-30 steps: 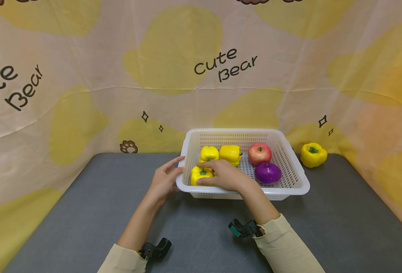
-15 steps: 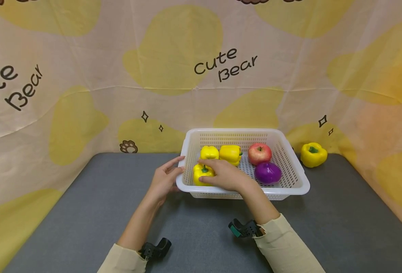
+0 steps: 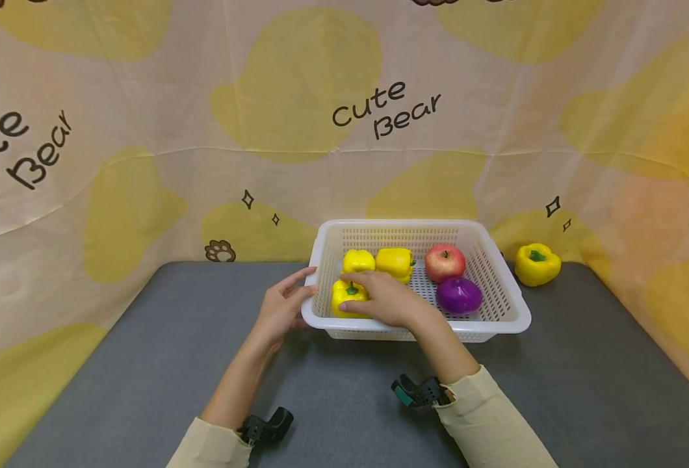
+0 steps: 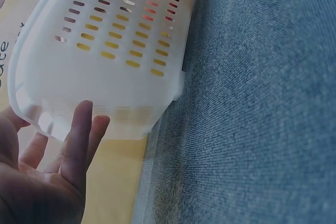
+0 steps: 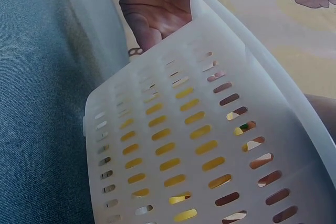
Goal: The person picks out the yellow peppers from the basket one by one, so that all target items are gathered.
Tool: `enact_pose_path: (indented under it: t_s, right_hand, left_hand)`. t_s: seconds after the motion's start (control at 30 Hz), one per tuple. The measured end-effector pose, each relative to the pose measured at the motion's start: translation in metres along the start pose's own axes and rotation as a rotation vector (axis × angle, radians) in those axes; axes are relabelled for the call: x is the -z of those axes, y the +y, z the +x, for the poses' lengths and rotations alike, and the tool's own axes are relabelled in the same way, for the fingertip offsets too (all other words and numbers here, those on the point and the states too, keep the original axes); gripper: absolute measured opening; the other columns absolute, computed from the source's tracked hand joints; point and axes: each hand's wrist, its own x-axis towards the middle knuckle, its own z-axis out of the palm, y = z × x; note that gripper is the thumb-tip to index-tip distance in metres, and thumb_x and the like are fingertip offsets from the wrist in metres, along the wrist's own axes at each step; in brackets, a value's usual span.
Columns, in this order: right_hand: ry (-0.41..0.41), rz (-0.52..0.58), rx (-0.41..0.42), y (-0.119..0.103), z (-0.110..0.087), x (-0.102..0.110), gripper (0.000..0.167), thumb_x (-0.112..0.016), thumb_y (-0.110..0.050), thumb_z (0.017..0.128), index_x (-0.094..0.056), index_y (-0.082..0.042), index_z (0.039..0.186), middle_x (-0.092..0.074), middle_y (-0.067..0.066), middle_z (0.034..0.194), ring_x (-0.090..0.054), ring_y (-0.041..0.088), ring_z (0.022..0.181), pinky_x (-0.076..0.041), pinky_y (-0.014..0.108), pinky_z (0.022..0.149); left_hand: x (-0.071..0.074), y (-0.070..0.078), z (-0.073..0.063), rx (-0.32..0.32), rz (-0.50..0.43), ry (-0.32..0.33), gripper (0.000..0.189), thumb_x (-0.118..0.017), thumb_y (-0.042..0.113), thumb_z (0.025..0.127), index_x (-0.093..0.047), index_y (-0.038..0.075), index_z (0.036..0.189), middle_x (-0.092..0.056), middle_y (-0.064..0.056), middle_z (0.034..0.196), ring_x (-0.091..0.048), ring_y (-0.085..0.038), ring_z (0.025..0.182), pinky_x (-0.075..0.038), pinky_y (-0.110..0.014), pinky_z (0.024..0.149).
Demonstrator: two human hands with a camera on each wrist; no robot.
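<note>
In the head view, a white perforated plastic basket [image 3: 415, 327] holds several things. My right hand [image 3: 388, 300] reaches over its front rim and grips a yellow bell pepper [image 3: 344, 298] in the front left corner, thumb in front and fingers behind. Two more yellow bell peppers lie behind it, one upright [image 3: 359, 260] and one on its side [image 3: 394, 262]. My left hand [image 3: 280, 307] touches the basket's left end with fairly straight fingers. From the left wrist, these fingers [image 4: 79, 135] show against the outer wall. The basket wall hides most of my right hand in the right wrist view.
A red apple [image 3: 445, 262] and a shiny purple, rounded vegetable [image 3: 459, 296] sit in the basket's right half. Outside, to the right, stands another yellow bell pepper [image 3: 537, 265]. The grey tabletop [image 3: 344, 403] meets a printed cloth backdrop [image 3: 145, 214] behind the basket.
The gripped pepper has shifted slightly right in the basket over the last second, chiefly in the first half. My left hand and the basket look unmoved.
</note>
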Motion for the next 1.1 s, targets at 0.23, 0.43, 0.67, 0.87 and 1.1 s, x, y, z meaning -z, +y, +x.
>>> enact_pose_path:
  t_s: [0.23,0.43,0.67,0.87,1.1]
  right_hand:
    - [0.019,-0.017,0.012,0.0003,-0.0001,0.0009,0.062,-0.068,-0.044,0.094,-0.053,-0.016,0.147,-0.056,0.008,0.149,-0.055,0.03,0.134,-0.04,0.052,0.116]
    - [0.024,-0.015,0.009,0.0022,0.0006,0.0001,0.063,-0.068,-0.045,0.094,-0.053,-0.016,0.147,-0.056,0.008,0.15,-0.054,0.03,0.134,-0.04,0.053,0.116]
    - [0.027,-0.01,0.007,0.0021,0.0003,0.0019,0.063,-0.067,-0.046,0.094,-0.053,-0.016,0.147,-0.056,0.008,0.15,-0.054,0.03,0.135,-0.04,0.053,0.116]
    - [0.033,-0.005,0.004,0.0012,-0.0013,0.0046,0.063,-0.067,-0.046,0.094,-0.053,-0.018,0.147,-0.056,0.007,0.149,-0.055,0.029,0.133,-0.04,0.053,0.116]
    - [0.028,-0.001,-0.019,0.0033,-0.004,0.0079,0.063,-0.068,-0.047,0.093,-0.052,-0.02,0.148,-0.057,0.008,0.148,-0.053,0.03,0.135,-0.041,0.054,0.115]
  left_hand:
    - [-0.0008,0.0006,0.0001,0.008,-0.002,0.001,0.043,-0.063,0.022,0.098,-0.059,0.027,0.141,-0.068,-0.016,0.131,-0.074,-0.022,0.087,-0.061,-0.035,0.061]
    - [-0.0009,0.0005,-0.0005,0.011,0.003,-0.002,0.044,-0.063,0.023,0.098,-0.059,0.027,0.141,-0.068,-0.016,0.132,-0.073,-0.023,0.088,-0.062,-0.035,0.063]
    - [0.0001,0.0009,0.0006,0.005,0.01,0.002,0.044,-0.063,0.023,0.098,-0.059,0.027,0.141,-0.067,-0.015,0.133,-0.073,-0.025,0.092,-0.062,-0.037,0.063]
    - [0.0002,0.0017,0.0013,0.0,0.023,0.002,0.044,-0.064,0.026,0.098,-0.059,0.028,0.141,-0.067,-0.013,0.134,-0.072,-0.023,0.09,-0.062,-0.036,0.063]
    - [0.0006,-0.0004,0.0019,0.004,0.0,-0.006,0.044,-0.064,0.024,0.098,-0.058,0.026,0.142,-0.067,-0.015,0.134,-0.072,-0.03,0.097,-0.062,-0.038,0.064]
